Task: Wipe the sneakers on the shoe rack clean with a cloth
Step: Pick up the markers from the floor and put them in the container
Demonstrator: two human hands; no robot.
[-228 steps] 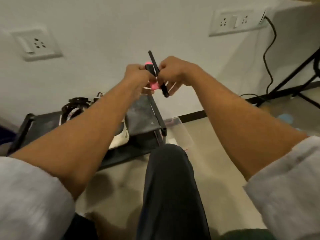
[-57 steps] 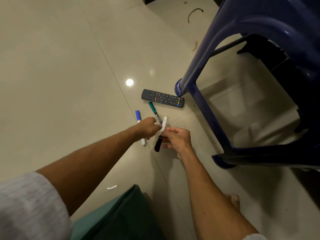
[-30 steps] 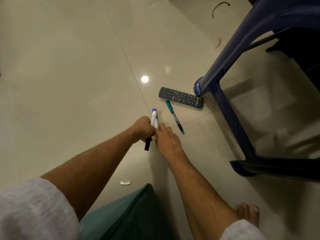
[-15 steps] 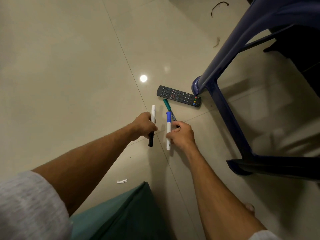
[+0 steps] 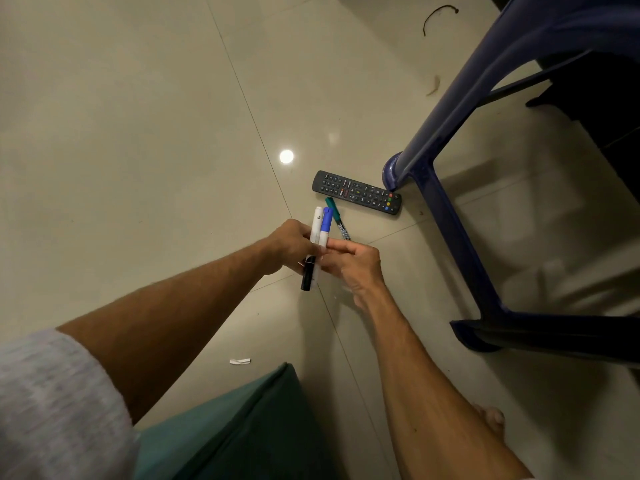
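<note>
The two markers are together now. Half a second ago each hand held its own, a gap between them. Now the black-capped marker (image 5: 316, 225) and the blue-capped marker (image 5: 327, 220) lie side by side, touching along their length, above the tiled floor (image 5: 138, 133).

The left hand (image 5: 291, 244) has its fingers curled round the black-capped marker, with the blue-capped one lying right against it. The right hand (image 5: 356, 268) has come across, and its fingertips (image 5: 330, 242) touch the blue-capped marker near the middle. From here I cannot tell whether it pinches the marker or merely pushes it against the other.

The green marker (image 5: 337, 220) lies on the floor where it was, just behind the hands. Its far end is near the remote control (image 5: 356, 192), which rests beside the foot of the blue plastic chair (image 5: 433, 140). The scrap of white paper (image 5: 240, 361) has not moved either, and lies near the edge of some teal fabric (image 5: 235, 427) at the bottom of the view. Toes of a bare foot (image 5: 491, 417) show beside the right forearm.

The sneakers, the shoe rack and the cloth are all out of view. They showed against the wall several seconds back, and the view now points down at the floor by the chair.
</note>
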